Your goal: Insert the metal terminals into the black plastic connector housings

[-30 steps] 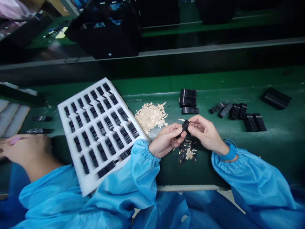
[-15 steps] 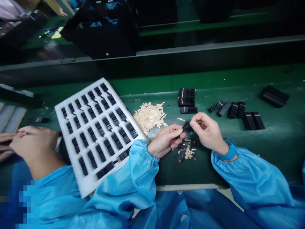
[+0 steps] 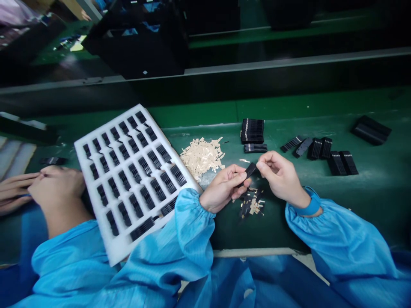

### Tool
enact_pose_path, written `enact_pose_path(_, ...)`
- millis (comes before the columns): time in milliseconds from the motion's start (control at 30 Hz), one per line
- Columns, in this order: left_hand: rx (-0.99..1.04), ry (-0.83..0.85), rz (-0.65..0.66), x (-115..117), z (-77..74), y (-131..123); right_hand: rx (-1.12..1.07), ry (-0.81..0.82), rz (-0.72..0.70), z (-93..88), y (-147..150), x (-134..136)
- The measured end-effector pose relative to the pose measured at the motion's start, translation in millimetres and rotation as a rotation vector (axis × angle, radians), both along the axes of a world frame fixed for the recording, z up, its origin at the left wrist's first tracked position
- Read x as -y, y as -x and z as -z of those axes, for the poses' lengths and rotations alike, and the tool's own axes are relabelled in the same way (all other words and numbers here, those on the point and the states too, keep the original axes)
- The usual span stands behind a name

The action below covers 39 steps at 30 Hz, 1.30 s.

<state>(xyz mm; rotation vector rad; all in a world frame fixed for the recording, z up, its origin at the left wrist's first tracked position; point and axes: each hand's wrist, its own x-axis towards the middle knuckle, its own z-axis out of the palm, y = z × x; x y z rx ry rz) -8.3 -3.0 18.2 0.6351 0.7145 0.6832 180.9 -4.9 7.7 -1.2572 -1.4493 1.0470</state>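
My left hand (image 3: 224, 188) is closed around a small flat black rectangular piece (image 3: 251, 170), thumb on top and fingers beneath. The piece tilts up to the right. My right hand (image 3: 278, 174) pinches thumb and forefinger together at its upper right end; what sits between those fingertips is too small to make out. Under the hands lies a small scatter of black and pale scraps (image 3: 256, 206). Left of them is a heap of pale thin strips (image 3: 204, 156). Beyond the hands are a stack of ribbed black pieces (image 3: 252, 131) and a single ribbed one (image 3: 255, 148).
A white foam tray (image 3: 112, 252) with rows of black parts lies tilted at my left, close to my sleeve. Farther left are a co-worker's hands (image 3: 58, 184). Several black blocks (image 3: 342, 163) and a larger black piece (image 3: 371, 129) rest to the right. A ledge crosses behind the bench.
My hands keep nearly the same pose around the black piece. At the left, the co-worker's hands have shifted to the right, nearer the tray.
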Motion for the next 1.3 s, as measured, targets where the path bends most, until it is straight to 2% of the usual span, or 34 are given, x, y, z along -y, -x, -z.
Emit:
enact_pose_path(233, -0.001, 0.023, 0.0, -0.6, 2.3, -0.7, -0.035, 0.035, 0.014, -1.8, 2.5, -0.7)
enact_pose_path(367, 0.034, 0.034, -0.022, -1.3, 4.7, -0.6, -0.143, 0.047, 0.06, -4.0, 5.9, 1.0)
enact_pose_path(567, 0.078, 0.052, 0.056, 0.9, 2.3, 0.7, -0.137, 0.077, -0.083, -5.0, 12.9, 9.0)
enact_pose_path(833, 0.15, -0.017, 0.191, 1.9, 5.2, 3.3, -0.635, 0.299, -0.21, -1.9, 16.5, 14.7)
enact_pose_path(1000, 0.148, -0.006, 0.225, 1.9, 5.3, 4.2, -0.644, 0.421, -0.234, -6.1, 16.2, 12.0)
enact_pose_path(1100, 0.124, 0.014, 0.204, 1.7, 3.1, 3.1, -0.569, 0.351, -0.204, -2.6, 16.3, 12.7)
enact_pose_path(1300, 0.132, 0.056, 0.14, 2.3, -1.2, 0.3, -0.161, -0.028, -0.101, 1.4, 15.9, 17.8)
